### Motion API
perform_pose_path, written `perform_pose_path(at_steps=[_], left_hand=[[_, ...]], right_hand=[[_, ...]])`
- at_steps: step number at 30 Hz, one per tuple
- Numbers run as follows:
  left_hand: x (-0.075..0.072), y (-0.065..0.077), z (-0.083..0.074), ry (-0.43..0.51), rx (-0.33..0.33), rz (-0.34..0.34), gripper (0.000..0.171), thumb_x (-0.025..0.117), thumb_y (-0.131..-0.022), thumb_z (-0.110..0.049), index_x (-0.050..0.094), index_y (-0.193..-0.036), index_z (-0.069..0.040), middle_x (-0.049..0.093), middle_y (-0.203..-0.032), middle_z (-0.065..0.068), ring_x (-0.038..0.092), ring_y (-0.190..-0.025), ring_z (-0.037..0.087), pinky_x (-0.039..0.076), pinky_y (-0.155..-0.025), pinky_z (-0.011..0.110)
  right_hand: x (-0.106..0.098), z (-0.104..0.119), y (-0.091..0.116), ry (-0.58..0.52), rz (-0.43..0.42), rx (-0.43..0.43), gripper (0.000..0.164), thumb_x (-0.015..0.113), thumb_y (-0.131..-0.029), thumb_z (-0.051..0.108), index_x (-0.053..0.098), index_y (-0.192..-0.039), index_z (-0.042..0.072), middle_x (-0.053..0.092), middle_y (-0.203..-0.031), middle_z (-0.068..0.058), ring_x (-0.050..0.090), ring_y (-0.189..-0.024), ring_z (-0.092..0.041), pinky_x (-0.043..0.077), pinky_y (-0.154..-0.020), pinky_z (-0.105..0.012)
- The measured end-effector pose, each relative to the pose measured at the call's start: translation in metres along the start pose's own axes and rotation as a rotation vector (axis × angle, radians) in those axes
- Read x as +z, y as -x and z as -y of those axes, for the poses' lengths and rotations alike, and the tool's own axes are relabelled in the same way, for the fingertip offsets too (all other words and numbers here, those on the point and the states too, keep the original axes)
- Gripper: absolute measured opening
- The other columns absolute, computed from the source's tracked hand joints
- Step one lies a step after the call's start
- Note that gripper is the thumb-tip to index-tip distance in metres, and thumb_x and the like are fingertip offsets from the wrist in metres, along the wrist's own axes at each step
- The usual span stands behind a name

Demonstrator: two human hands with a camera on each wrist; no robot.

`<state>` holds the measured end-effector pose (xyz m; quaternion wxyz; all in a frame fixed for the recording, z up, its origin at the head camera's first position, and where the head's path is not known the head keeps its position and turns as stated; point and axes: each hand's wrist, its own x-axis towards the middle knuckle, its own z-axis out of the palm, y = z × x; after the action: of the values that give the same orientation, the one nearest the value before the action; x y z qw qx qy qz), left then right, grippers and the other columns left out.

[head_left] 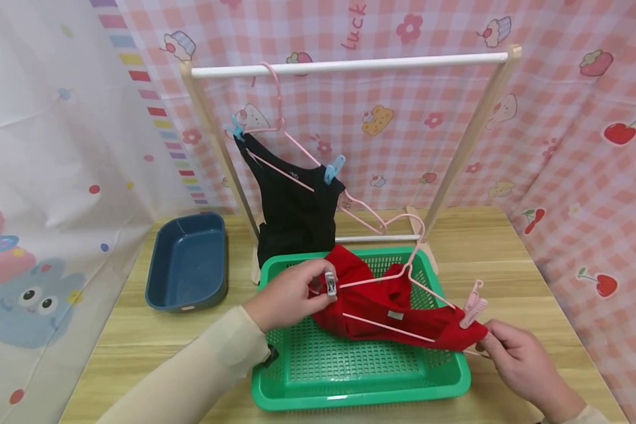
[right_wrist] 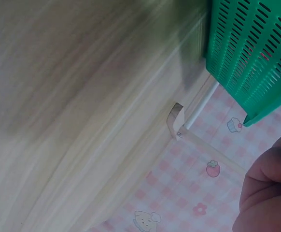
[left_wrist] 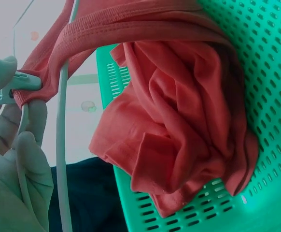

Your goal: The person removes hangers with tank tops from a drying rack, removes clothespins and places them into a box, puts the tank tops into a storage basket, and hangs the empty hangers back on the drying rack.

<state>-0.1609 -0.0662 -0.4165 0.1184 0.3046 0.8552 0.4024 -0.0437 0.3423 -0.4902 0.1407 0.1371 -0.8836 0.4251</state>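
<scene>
A red tank top (head_left: 371, 309) hangs by its straps on a pink hanger (head_left: 381, 277) above a green basket (head_left: 360, 388); its lower part lies in the basket in the left wrist view. My left hand (head_left: 297, 291) pinches a clothespin (left_wrist: 27, 81) that sits over the left strap (left_wrist: 34, 92) and hanger. With thumb and fingers my right hand (head_left: 522, 359) grips the right strap's corner, close to the hanger's end. A pink clothespin (head_left: 474, 307) is clipped on that strap. Only part of the right hand (right_wrist: 271, 186) shows in the right wrist view.
Behind the basket stands a rack with a white rail (head_left: 350, 65). A black tank top (head_left: 299, 206) hangs there on a pink hanger (head_left: 279, 97) with blue clothespins (head_left: 334, 169). A dark blue bin (head_left: 188, 265) stands at left on the wooden table (head_left: 509, 265).
</scene>
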Motion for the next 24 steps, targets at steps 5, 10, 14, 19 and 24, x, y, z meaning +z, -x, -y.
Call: perform_pose_path(at_steps=[5, 10, 14, 19, 24], left_hand=[[0.002, -0.003, -0.004, -0.006, 0.012, -0.002, 0.03, 0.081, -0.093, -0.02, 0.061, -0.116, -0.022, 0.066, -0.11, -0.012, 0.065, -0.098, 0.01, 0.059, -0.087, 0.025], [0.004, -0.003, -0.005, 0.003, 0.026, 0.011, 0.031, 0.082, -0.092, -0.017, 0.062, -0.115, -0.022, 0.066, -0.112, -0.011, 0.064, -0.098, 0.011, 0.059, -0.087, 0.025], [0.007, -0.001, -0.003, 0.024, 0.047, 0.028, 0.03, 0.082, -0.091, -0.013, 0.062, -0.113, -0.021, 0.066, -0.113, -0.01, 0.064, -0.096, 0.012, 0.06, -0.084, 0.025], [0.009, 0.001, 0.0, 0.05, 0.074, 0.036, 0.031, 0.081, -0.09, -0.01, 0.062, -0.112, -0.02, 0.068, -0.113, -0.009, 0.066, -0.094, 0.012, 0.06, -0.084, 0.025], [0.009, 0.007, 0.005, 0.071, 0.082, 0.022, 0.035, 0.083, -0.086, -0.007, 0.061, -0.111, -0.019, 0.068, -0.113, -0.006, 0.067, -0.098, 0.012, 0.06, -0.087, 0.024]], right_hand=[[-0.001, -0.004, 0.004, 0.006, -0.029, 0.017, 0.035, 0.063, -0.094, -0.016, 0.071, -0.085, 0.017, 0.067, -0.074, 0.01, 0.061, -0.07, -0.001, 0.049, -0.065, -0.012], [-0.002, -0.007, 0.008, 0.015, -0.048, 0.019, 0.034, 0.064, -0.092, -0.017, 0.071, -0.085, 0.016, 0.066, -0.074, 0.01, 0.06, -0.069, -0.003, 0.048, -0.064, -0.011], [-0.004, -0.005, 0.009, 0.044, -0.039, 0.022, 0.033, 0.065, -0.093, -0.015, 0.072, -0.086, 0.017, 0.066, -0.075, 0.01, 0.059, -0.068, -0.004, 0.047, -0.063, -0.012], [-0.006, -0.003, 0.01, 0.07, -0.017, 0.02, 0.037, 0.066, -0.093, -0.014, 0.074, -0.09, 0.022, 0.069, -0.079, 0.011, 0.061, -0.071, 0.0, 0.049, -0.066, -0.011], [-0.004, 0.0, 0.006, 0.076, 0.03, 0.005, 0.037, 0.066, -0.096, -0.01, 0.073, -0.093, 0.026, 0.065, -0.077, 0.013, 0.059, -0.068, 0.001, 0.047, -0.063, -0.012]])
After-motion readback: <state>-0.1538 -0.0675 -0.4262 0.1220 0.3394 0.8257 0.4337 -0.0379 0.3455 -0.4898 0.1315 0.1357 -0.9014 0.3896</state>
